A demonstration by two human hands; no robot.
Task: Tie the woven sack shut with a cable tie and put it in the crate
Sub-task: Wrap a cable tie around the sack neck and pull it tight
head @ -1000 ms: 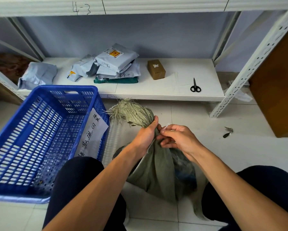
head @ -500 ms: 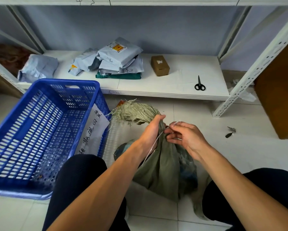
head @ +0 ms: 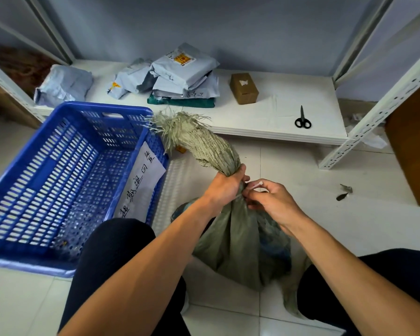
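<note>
A grey-green woven sack (head: 238,241) stands on the floor between my knees, its frayed mouth bunched into a neck that leans up and left. My left hand (head: 224,187) is clenched around that neck. A thin white cable tie (head: 254,185) runs around the neck just below this grip; my right hand (head: 273,202) pinches its end between thumb and fingers. The blue plastic crate (head: 22,166) sits to the left on the floor, with a handwritten paper label on its right wall.
A low white shelf (head: 279,132) behind the sack carries black scissors (head: 302,118), a small cardboard box (head: 244,88) and several grey mailer bags (head: 184,73). A shelf upright (head: 374,117) stands to the right. Small scraps (head: 343,192) lie on the tiled floor.
The sack neck has tilted further up and left. My right hand has shifted closer to the left hand, and the white tie end now shows between its fingers.
</note>
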